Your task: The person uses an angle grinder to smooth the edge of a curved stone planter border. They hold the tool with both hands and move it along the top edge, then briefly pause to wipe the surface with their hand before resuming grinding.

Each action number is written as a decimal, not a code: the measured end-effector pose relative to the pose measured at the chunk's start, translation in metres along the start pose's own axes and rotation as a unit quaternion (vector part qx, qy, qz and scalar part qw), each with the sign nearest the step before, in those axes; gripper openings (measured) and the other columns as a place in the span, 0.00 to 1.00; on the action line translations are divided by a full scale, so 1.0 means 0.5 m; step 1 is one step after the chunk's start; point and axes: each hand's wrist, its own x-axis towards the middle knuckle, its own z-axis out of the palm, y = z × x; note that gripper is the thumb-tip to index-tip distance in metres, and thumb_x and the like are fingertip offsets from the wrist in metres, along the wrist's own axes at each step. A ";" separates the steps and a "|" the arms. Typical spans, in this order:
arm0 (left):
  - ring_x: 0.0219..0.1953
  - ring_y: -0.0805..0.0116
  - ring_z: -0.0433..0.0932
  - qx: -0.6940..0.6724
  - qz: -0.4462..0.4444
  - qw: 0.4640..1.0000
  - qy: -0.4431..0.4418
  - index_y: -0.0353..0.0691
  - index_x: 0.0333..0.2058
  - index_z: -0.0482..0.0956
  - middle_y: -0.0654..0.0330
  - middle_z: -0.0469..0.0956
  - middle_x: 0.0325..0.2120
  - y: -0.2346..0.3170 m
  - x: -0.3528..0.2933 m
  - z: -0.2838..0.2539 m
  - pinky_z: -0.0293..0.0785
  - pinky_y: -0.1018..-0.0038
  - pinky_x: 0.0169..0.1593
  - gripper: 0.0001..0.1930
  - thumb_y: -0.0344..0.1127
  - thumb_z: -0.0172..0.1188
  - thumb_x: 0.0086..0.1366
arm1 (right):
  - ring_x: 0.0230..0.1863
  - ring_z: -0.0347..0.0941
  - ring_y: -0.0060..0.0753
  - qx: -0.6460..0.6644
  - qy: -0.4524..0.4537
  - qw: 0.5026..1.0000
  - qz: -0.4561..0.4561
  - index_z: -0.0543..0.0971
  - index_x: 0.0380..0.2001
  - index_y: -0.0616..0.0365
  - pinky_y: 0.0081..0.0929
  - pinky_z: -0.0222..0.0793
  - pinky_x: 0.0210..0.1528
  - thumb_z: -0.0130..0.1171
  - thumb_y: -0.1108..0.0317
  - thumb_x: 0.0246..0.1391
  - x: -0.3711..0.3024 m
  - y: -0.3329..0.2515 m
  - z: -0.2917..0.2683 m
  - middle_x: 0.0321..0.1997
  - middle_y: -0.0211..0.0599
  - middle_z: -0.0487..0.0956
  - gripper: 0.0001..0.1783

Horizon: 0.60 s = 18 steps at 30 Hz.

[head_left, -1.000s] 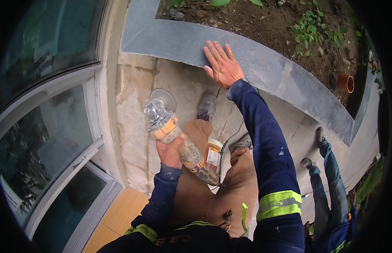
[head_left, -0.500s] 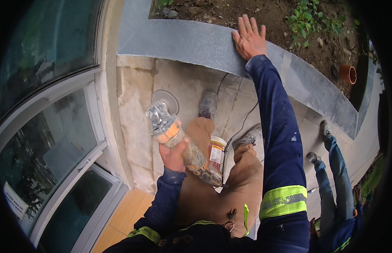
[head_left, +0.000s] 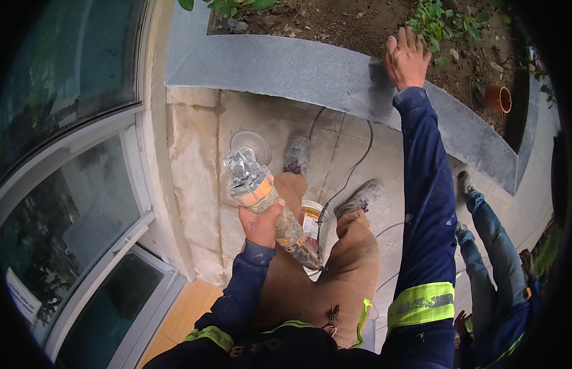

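An angle grinder point(head_left: 286, 222), dusty and worn with an orange band near its head, is gripped in my left hand point(head_left: 261, 222). Its round pale disc point(head_left: 252, 145) points away from me, over the paving. My right arm stretches far out to the right, and my right hand point(head_left: 410, 61) lies on the grey ledge point(head_left: 286, 64) of a planter. The fingers of that hand are extended toward the soil and hold nothing. Beside the wrist, a darker patch shows on the ledge. A black cord point(head_left: 353, 169) runs across the floor near my feet.
A labelled bucket point(head_left: 311, 221) stands between my legs. Glass doors point(head_left: 83, 203) line the left side. Plants point(head_left: 442, 27) and a terracotta pot point(head_left: 497, 98) are in the planter's soil point(head_left: 341, 24). Another person's legs point(head_left: 498, 240) are at the right.
My right hand has slid rightward along the ledge, toward the plants. The grinder in my left hand has shifted slightly right. The view has also moved a little.
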 end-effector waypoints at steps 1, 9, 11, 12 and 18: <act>0.47 0.70 0.76 0.003 -0.002 1.000 0.001 0.34 0.53 0.70 0.59 0.75 0.48 0.002 -0.003 0.014 0.71 0.73 0.52 0.28 0.18 0.64 0.52 | 0.63 0.63 0.59 0.094 0.022 0.995 -0.004 0.68 0.59 0.63 0.58 0.58 0.62 0.44 0.57 0.65 -0.040 0.004 -0.057 0.64 0.50 0.68 0.26; 0.42 0.66 0.78 0.133 0.064 0.989 -0.026 0.31 0.49 0.66 0.54 0.77 0.43 -0.053 0.006 0.159 0.74 0.70 0.47 0.31 0.29 0.71 0.47 | 0.66 0.61 0.54 0.609 -0.312 0.702 0.197 0.49 0.68 0.68 0.42 0.57 0.66 0.71 0.50 0.46 -0.612 -0.213 -0.475 0.65 0.60 0.62 0.57; 0.42 0.61 0.79 0.172 0.063 0.982 -0.037 0.30 0.47 0.65 0.51 0.78 0.41 -0.050 -0.002 0.195 0.74 0.68 0.47 0.33 0.33 0.72 0.44 | 0.64 0.62 0.55 0.552 -0.270 0.747 0.255 0.50 0.67 0.69 0.41 0.58 0.65 0.73 0.59 0.41 -0.634 -0.240 -0.479 0.63 0.61 0.63 0.57; 0.42 0.59 0.79 0.190 0.061 0.979 -0.045 0.30 0.46 0.65 0.49 0.78 0.40 -0.046 -0.012 0.214 0.74 0.67 0.47 0.34 0.35 0.73 0.43 | 0.62 0.64 0.54 0.554 -0.247 0.733 0.308 0.50 0.67 0.68 0.40 0.60 0.63 0.73 0.62 0.40 -0.641 -0.243 -0.464 0.62 0.61 0.65 0.56; 0.42 0.50 0.80 0.333 0.063 0.939 -0.066 0.30 0.45 0.65 0.45 0.79 0.38 -0.045 -0.019 0.259 0.74 0.62 0.48 0.34 0.39 0.72 0.42 | 0.52 0.74 0.50 0.582 -0.220 0.686 0.378 0.52 0.66 0.64 0.38 0.69 0.54 0.70 0.68 0.41 -0.659 -0.256 -0.417 0.51 0.57 0.75 0.52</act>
